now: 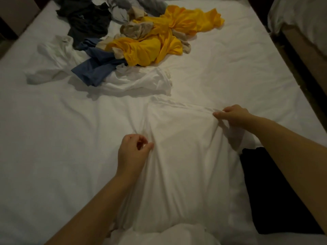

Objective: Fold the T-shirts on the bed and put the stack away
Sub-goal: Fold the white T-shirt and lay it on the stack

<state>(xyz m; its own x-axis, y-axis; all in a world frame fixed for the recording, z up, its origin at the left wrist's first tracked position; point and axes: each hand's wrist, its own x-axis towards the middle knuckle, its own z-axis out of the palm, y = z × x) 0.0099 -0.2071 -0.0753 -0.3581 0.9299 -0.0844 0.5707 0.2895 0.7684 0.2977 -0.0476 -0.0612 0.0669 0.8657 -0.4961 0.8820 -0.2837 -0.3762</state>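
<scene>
A second bed (299, 18) at far right

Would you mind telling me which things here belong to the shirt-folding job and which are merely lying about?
Part of the job: white T-shirt pinched by left hand and right hand; yellow shirt, blue shirt and dark shirt in the unfolded heap; flat black garment, probably already folded.
Lying about: neighbouring bed at the right edge; dark furniture, top left.
</scene>
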